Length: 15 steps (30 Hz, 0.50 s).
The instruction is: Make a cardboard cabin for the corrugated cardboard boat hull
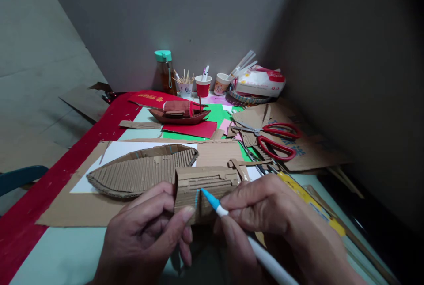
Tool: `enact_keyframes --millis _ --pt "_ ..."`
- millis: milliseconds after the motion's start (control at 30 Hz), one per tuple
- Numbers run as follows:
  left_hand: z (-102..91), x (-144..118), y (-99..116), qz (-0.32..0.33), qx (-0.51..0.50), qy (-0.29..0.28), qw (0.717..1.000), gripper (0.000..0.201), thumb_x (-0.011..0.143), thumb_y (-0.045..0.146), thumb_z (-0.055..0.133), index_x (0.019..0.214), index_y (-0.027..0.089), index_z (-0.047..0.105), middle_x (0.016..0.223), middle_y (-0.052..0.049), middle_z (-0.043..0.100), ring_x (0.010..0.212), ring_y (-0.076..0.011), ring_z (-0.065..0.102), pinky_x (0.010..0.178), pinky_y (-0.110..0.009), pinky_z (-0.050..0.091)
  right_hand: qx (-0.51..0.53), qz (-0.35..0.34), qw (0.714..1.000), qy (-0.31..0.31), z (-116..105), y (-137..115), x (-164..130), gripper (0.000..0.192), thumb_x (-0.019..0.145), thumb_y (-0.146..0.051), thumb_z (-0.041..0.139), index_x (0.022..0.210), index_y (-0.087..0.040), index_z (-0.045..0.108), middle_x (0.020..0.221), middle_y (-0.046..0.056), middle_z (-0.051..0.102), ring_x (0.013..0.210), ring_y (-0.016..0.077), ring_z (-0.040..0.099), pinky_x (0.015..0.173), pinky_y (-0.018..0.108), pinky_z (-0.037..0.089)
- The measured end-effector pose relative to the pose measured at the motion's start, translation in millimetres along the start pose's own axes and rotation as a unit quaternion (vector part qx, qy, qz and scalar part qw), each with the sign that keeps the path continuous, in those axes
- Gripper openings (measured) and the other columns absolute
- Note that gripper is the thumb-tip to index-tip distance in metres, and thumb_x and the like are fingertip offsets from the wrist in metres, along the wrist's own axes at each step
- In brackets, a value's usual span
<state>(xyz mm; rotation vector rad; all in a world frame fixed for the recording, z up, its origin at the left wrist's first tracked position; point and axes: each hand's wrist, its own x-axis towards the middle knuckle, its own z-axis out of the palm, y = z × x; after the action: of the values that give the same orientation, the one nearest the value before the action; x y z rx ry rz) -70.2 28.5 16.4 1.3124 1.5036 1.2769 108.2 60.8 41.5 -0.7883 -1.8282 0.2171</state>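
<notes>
My left hand (155,227) grips a curved piece of corrugated cardboard (185,196) by its left side, thumb on the front face. Blue marks run down that face. In my right hand (271,218) is a white marker (268,258) with a blue tip, held like a pen. Its tip lies at or very near the top of the blue marks. Just behind the held piece, a boat-shaped corrugated cardboard hull (142,174) rests on white paper (112,150) over a flat cardboard sheet (79,212).
A small brown model boat (180,112) stands farther back. Red-handled scissors (278,148) lie on cardboard scraps at the right, near a yellow tool (308,201). Along the wall stand a bottle (164,73), a red paper cup (203,87) with pens and a toothpick cup (185,89).
</notes>
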Motion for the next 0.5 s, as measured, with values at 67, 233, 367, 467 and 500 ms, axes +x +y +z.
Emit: enact_keyframes --millis 67,233,367,467,500 --pt "1.3 -1 1 0.006 0.002 -0.003 1.000 0.032 0.084 0.025 0.063 0.052 0.023 0.066 0.064 0.004 0.062 0.038 -0.0065 0.059 0.036 -0.013 0.051 0.013 0.000 1.000 -0.022 3 2 -4 0.027 0.082 -0.009 0.070 0.063 -0.024 0.057 0.065 -0.002 0.073 0.049 0.0115 0.068 0.039 0.016 0.054" --pt "6.4 -4 4 0.011 -0.007 0.010 1.000 0.029 0.086 0.024 0.061 0.058 0.022 0.065 0.069 0.004 0.061 0.038 -0.0051 0.057 0.037 -0.013 0.051 0.017 0.026 1.000 -0.002 11 2 -9 0.029 0.084 -0.015 0.073 0.062 -0.024 0.058 0.064 -0.002 0.072 0.047 0.0114 0.066 0.038 0.016 0.052" --pt "8.4 -5 1 0.039 0.025 0.013 0.999 0.033 0.086 0.024 0.060 0.054 0.022 0.062 0.070 0.005 0.061 0.038 -0.0032 0.057 0.037 -0.011 0.049 0.018 0.030 0.999 -0.001 12 0 -7 0.029 0.083 -0.014 0.074 0.060 -0.024 0.058 0.065 -0.002 0.073 0.048 0.0122 0.067 0.038 0.018 0.053" --pt "2.6 0 -1 0.069 0.050 0.005 0.996 0.032 0.086 0.023 0.059 0.054 0.023 0.062 0.067 0.006 0.060 0.037 -0.0034 0.057 0.037 -0.011 0.049 0.028 0.035 0.999 -0.010 10 0 -7 0.029 0.084 -0.016 0.074 0.061 -0.023 0.058 0.065 -0.002 0.073 0.049 0.0111 0.067 0.040 0.017 0.054" --pt "-1.2 2 -2 0.084 0.067 0.002 0.994 0.032 0.086 0.023 0.060 0.055 0.023 0.063 0.066 0.006 0.061 0.038 -0.0038 0.058 0.037 -0.011 0.049 0.030 0.036 0.999 -0.007 10 1 -7 0.029 0.084 -0.017 0.074 0.061 -0.023 0.058 0.065 -0.003 0.073 0.048 0.0106 0.067 0.041 0.016 0.054"
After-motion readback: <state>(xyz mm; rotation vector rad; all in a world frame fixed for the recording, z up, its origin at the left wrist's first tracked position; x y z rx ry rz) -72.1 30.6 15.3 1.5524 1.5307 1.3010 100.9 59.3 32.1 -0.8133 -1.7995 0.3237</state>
